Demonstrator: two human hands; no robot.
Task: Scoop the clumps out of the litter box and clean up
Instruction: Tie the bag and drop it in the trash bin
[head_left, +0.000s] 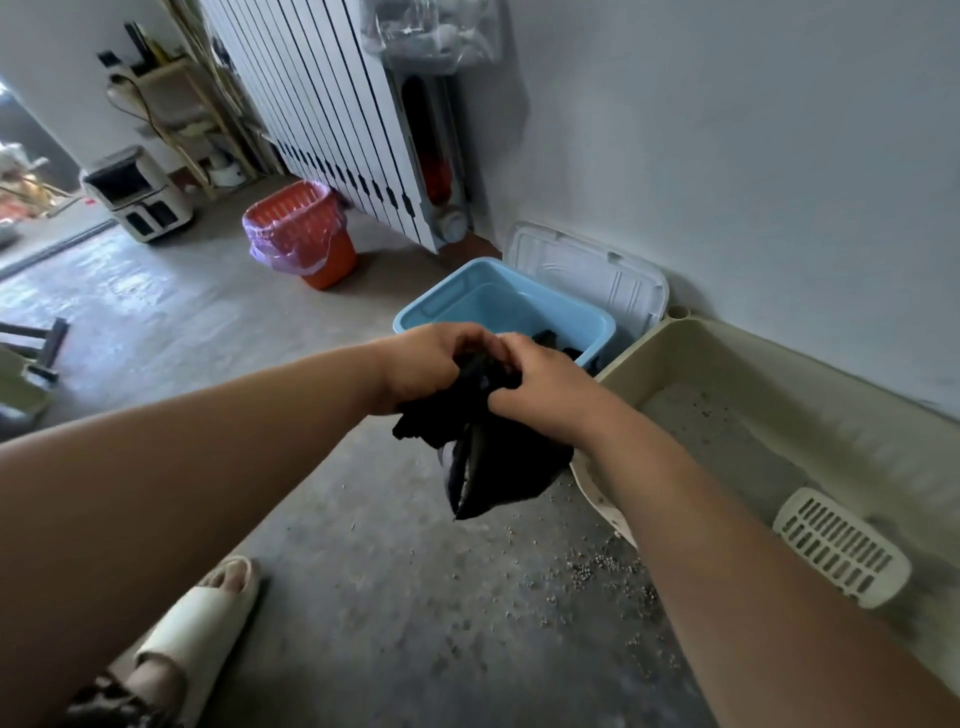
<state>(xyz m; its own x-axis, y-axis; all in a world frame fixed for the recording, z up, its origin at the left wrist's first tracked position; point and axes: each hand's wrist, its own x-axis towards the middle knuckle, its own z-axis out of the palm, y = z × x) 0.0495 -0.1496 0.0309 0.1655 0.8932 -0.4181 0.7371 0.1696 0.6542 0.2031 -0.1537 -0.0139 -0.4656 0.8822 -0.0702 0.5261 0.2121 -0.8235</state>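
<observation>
While spilled granules (597, 566) are lying on the floor (208, 322) below the left grip (431, 358) and right grip (540, 384), and an orange basket (332, 260) is standing well off to their left, the litter box (857, 415) at their right is holding grey litter (727, 447) and a white scoop (841, 545). Both grips are clutching a black bag (493, 467), fingers curled, just before a blue bin (467, 296).

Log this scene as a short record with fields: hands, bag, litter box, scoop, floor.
hands: left hand and right hand both grip the black bag
bag: hangs above the floor, bunched at top
litter box: beige, litter inside
scoop: white, slotted, lying in the litter box
floor: spilled litter grains beside the box
bins: blue bin, white lid behind; orange wastebasket, lined
</observation>
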